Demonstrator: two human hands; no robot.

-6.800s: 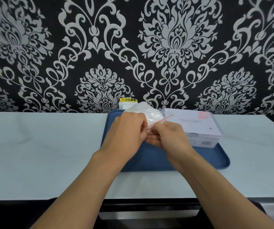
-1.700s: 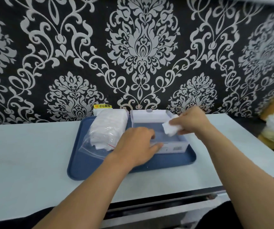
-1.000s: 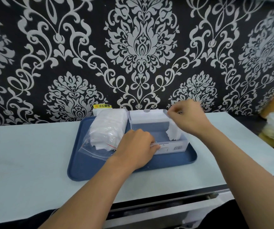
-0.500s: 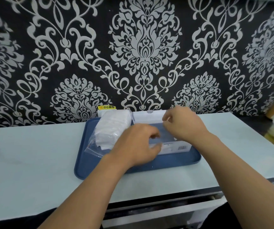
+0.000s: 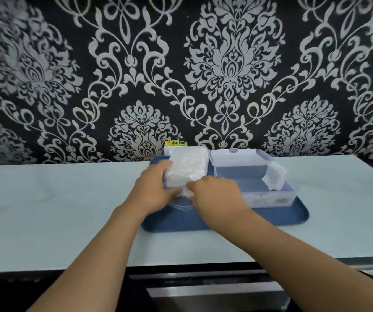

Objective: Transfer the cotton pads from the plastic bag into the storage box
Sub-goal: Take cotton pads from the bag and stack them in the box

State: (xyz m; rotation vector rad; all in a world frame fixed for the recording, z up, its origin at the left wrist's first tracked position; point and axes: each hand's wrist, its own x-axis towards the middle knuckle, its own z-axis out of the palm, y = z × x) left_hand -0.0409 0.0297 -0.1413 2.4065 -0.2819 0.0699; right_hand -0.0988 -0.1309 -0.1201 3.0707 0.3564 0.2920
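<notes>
A clear plastic bag full of white cotton pads lies on the left half of a blue tray. My left hand grips the bag's left near side. My right hand is at the bag's open near end, fingers closed around pads there. To the right, the clear storage box stands with its lid up. A small stack of cotton pads leans against its right inner wall.
The tray sits on a pale marble-look counter against a black and silver patterned wall. A small white item with a yellow label stands behind the bag. The counter's front edge drops to a dark cabinet below.
My right hand left the pads in the box and moved left to the bag's opening. My left hand shifted from the box's front to the bag.
</notes>
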